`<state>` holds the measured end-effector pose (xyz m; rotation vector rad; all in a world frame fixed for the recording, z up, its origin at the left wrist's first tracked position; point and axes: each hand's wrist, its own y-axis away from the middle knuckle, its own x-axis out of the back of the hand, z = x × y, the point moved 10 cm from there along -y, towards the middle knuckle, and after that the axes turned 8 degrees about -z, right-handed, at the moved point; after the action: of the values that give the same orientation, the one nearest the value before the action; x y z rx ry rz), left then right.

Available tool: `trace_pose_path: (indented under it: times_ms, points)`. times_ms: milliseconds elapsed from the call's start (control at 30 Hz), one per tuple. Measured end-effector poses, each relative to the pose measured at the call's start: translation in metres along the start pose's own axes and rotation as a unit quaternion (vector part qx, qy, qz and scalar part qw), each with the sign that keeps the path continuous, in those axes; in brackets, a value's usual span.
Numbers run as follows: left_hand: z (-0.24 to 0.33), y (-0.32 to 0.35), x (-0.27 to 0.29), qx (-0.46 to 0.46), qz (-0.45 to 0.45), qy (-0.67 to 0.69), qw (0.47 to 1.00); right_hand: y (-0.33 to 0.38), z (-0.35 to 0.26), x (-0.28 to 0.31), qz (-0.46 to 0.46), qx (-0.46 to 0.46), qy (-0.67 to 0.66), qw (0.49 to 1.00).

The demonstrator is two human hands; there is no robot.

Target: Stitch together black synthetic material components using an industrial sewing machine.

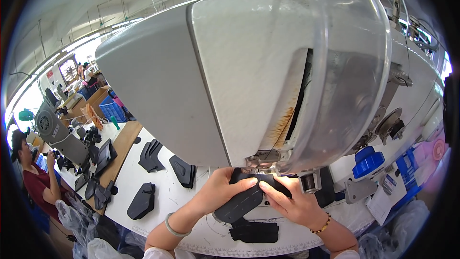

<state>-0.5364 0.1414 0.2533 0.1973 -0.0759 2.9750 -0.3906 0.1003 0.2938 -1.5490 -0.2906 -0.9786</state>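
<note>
A black padded piece (239, 205) lies under the head of a large white and grey sewing machine (254, 67), its far edge close to the needle area. My left hand (221, 193) grips its left side, thumb on top and the other fingers partly hidden beneath. On the right, my right hand (293, 202) holds the same piece, its thumb and fingertips pressing near the left thumb. Both hands sit just below the machine head. The needle itself cannot be made out. Another black piece (254, 231) lies on the table right in front of my hands.
Several black pieces (142, 201) lie on the white table (167, 211) to the left. A blue knob (368, 162) sticks out at the machine's right. Plastic bags (402, 223) hang at the lower right. A co-worker in a dark red shirt (38, 187) is at the far left.
</note>
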Motion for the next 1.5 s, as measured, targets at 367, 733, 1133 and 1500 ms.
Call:
trace_pose_path:
  times_ms: [367,733,1133,1500]
  points:
    - [-0.004,0.007,-0.003,-0.010,-0.021,-0.024,0.999,0.018,-0.004,-0.018,0.042,0.068,0.100,0.992]
    - [-0.003,0.009,-0.003,0.022,-0.008,-0.017,1.000,0.017,-0.004,-0.014,0.059,0.064,0.077,0.993]
    - [0.006,0.004,-0.001,-0.026,0.012,-0.041,0.999,0.017,-0.003,-0.014,0.051,0.060,0.078,0.994]
    - [0.010,-0.003,-0.002,0.033,0.001,0.048,0.998,0.003,-0.001,-0.003,0.007,-0.020,0.007,1.000]
